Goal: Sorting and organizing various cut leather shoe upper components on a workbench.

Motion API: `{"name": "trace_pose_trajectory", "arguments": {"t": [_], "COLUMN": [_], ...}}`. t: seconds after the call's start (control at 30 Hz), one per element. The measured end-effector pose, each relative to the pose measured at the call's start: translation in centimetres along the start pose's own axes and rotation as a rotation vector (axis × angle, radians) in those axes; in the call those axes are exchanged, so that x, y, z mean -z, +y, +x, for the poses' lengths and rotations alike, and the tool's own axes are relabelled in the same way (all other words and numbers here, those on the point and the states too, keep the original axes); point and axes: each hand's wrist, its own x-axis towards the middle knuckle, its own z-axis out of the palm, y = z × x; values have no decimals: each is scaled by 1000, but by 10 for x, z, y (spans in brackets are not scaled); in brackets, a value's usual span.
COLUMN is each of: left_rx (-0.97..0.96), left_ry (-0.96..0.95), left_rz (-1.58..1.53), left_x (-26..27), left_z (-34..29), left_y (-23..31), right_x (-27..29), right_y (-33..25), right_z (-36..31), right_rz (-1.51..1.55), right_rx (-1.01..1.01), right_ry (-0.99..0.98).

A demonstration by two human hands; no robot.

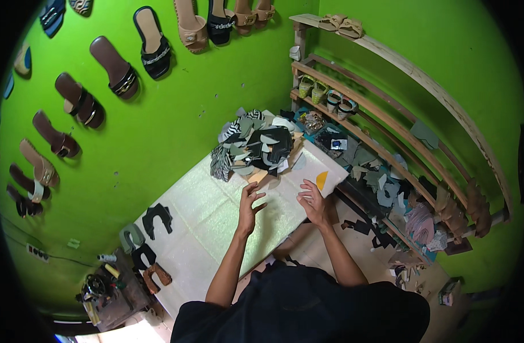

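My left hand (249,208) hovers over the white-covered table (216,217), its fingers apart and slightly curled, with nothing in them. Level with it, my right hand (312,202) is also open and empty, near the table's right edge. Just beyond its fingertips lies a yellow half-round piece (321,180). In front of both hands rises a heap of cut material scraps (255,144) in black, grey, tan and zebra stripes. A tan piece (257,176) sticks out at the heap's near side, close to my left fingertips.
Curved cut pieces (157,221) in black, grey and brown lie at the table's left end. A sewing machine (96,286) stands beyond them. Wooden shelves (382,131) on the right hold sandals and scraps. Slippers (153,46) hang on the green wall. Black offcuts (382,235) litter the floor.
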Motion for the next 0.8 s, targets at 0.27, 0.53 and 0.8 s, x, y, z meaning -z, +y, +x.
{"name": "trace_pose_trajectory", "arguments": {"t": [0.27,0.53,0.8], "left_rx": [47,51,117], "left_ry": [54,115,161], "left_rz": [10,39,162], "left_x": [9,7,-11], "left_z": [74,156,247], "left_y": [8,8,4], "right_x": [-8,-11,-13], "right_y": [11,40,72], "right_z": [79,167,238], "right_rz": [-68,-83,-146], "right_rx": [-39,-59,-136], "right_ry": [7,-46,-81]}}
